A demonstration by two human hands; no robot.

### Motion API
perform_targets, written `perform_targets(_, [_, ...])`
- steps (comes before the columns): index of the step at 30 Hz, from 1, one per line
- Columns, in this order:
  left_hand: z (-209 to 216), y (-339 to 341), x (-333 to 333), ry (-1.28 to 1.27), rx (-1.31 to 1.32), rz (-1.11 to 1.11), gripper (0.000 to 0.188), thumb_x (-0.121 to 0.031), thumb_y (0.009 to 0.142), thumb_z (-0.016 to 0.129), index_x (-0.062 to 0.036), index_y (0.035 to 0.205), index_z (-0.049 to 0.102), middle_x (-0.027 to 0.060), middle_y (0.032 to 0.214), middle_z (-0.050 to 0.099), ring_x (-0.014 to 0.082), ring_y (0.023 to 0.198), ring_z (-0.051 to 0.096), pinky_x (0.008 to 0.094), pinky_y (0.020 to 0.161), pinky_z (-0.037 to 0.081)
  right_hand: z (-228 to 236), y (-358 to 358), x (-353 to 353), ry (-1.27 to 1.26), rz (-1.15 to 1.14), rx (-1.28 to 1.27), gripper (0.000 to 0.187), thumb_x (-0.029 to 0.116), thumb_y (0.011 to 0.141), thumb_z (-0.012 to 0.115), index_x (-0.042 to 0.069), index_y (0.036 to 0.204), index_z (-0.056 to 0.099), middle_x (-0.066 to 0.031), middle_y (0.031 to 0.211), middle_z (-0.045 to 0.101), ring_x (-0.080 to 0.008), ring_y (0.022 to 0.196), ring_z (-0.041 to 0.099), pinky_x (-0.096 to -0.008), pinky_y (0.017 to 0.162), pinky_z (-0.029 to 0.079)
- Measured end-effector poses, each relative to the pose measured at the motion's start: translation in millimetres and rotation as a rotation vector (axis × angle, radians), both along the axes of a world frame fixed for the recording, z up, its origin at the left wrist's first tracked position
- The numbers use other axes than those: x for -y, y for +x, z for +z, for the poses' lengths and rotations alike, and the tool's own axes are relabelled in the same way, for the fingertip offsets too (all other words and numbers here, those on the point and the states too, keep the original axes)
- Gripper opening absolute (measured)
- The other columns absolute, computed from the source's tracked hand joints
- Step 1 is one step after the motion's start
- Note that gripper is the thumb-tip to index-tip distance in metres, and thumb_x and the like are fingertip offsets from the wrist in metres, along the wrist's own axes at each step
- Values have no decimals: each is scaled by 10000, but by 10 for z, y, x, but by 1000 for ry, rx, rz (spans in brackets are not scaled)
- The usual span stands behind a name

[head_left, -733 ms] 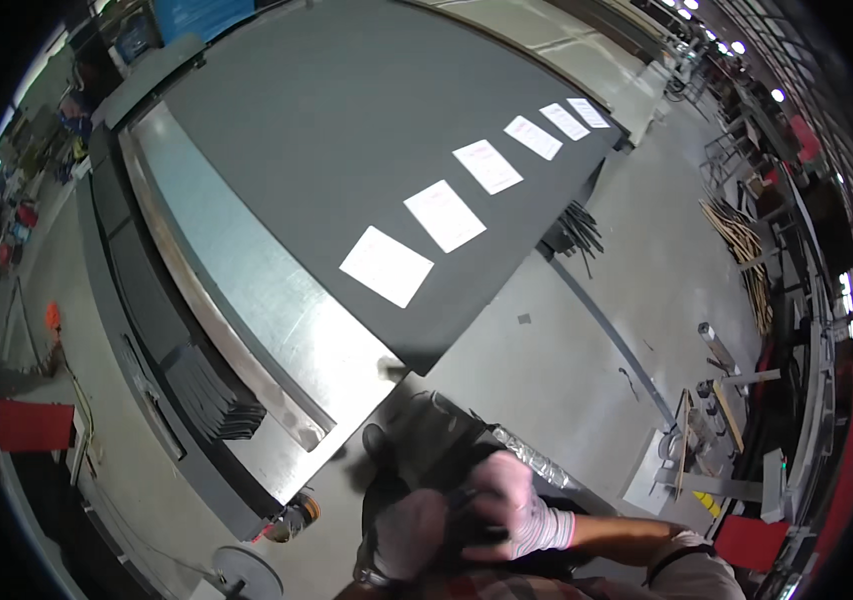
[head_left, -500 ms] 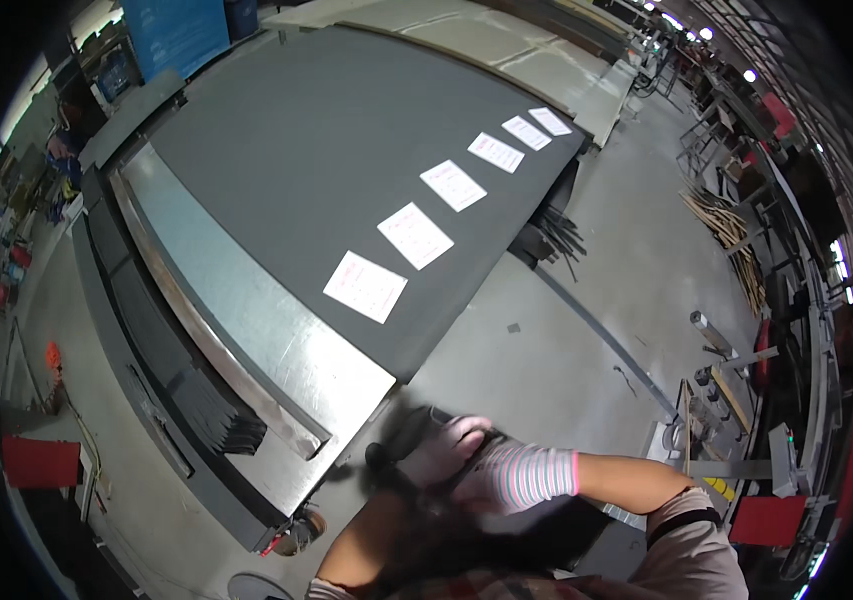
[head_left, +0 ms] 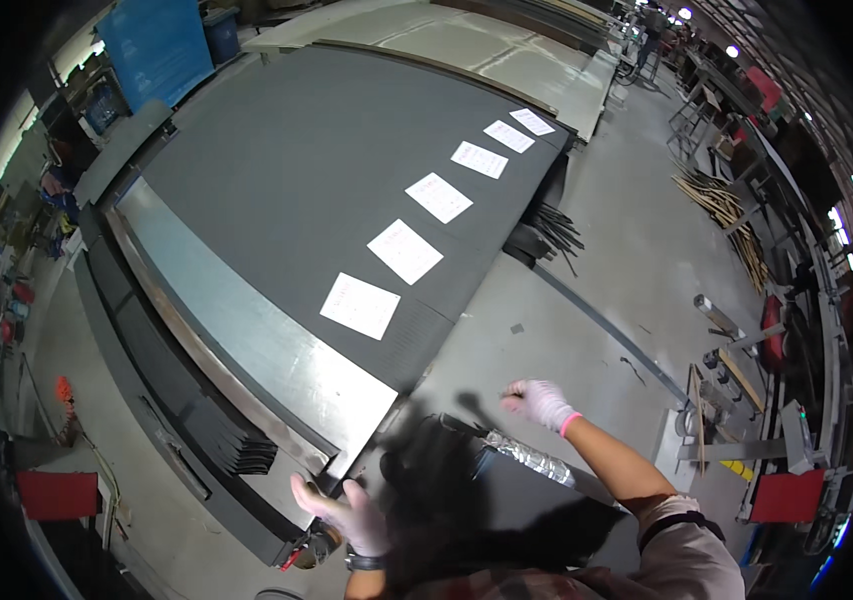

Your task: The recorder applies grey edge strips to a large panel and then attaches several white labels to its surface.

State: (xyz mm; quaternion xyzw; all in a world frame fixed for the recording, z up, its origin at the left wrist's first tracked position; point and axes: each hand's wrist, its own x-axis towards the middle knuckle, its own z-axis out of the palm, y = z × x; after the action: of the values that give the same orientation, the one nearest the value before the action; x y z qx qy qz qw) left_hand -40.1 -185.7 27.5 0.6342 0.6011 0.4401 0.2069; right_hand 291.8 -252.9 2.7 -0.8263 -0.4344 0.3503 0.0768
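Note:
My left hand point(head_left: 355, 520), in a pale glove with a dark band at the wrist, is beside the near corner of the metal plate point(head_left: 352, 395); its thumb and fingers are spread and hold nothing. Over the floor to the right is my right hand point(head_left: 544, 404), in a pale pink-cuffed glove; its fingers are curled in, with no object visible in them. A dark grey sheet point(head_left: 277, 180) covers the wide table in front of me. Several white paper sheets point(head_left: 405, 251) lie in a row along its right side.
A foil-wrapped bar point(head_left: 532, 458) runs below my right hand. Dark strips point(head_left: 557, 228) hang off the table's right edge, and black strips point(head_left: 252, 456) lie at its near left. A long rail point(head_left: 612, 335) crosses the floor. Wooden sticks point(head_left: 715, 205) are piled at the right.
My hands were together in the lower middle and have come apart: the left toward the metal plate's corner, the right up and right. The view has shifted slightly.

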Motion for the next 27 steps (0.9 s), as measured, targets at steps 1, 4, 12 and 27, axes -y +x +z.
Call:
perform_targets(1, [-196,-157,-111,-128,-59,33,699,25,798,517,11,1445,252,201,1359,386,317,1297,373,387,1114,266,-126,119,110,11,5,-4,359,303,846,705,26,1071,670,-108,935,706,-232,921,670,-340,843,512])
perform_targets(4, [-441,-144,-513,-191,80,45,836,119,690,503,-3,1468,223,218,1421,356,321,1345,334,380,1131,240,-311,244,371,139,-488,-288,408,370,832,686,44,1078,674,-110,924,708,-246,933,671,-350,882,496])
perform_targets(12, [-330,685,-1426,-141,64,1,872,118,695,549,-17,1481,196,232,1419,367,351,1335,344,389,1136,247,558,-535,90,259,56,-71,458,369,862,645,-11,1117,633,-155,1071,666,-331,1027,626,-392,900,481])
perform_targets(27, [419,245,572,-985,1131,-412,370,-141,833,694,-1,1151,567,79,1084,633,167,955,609,292,847,495,992,340,2902,-335,89,-639,1033,418,630,835,40,1451,334,-245,1490,305,-346,1396,279,-396,1133,256])
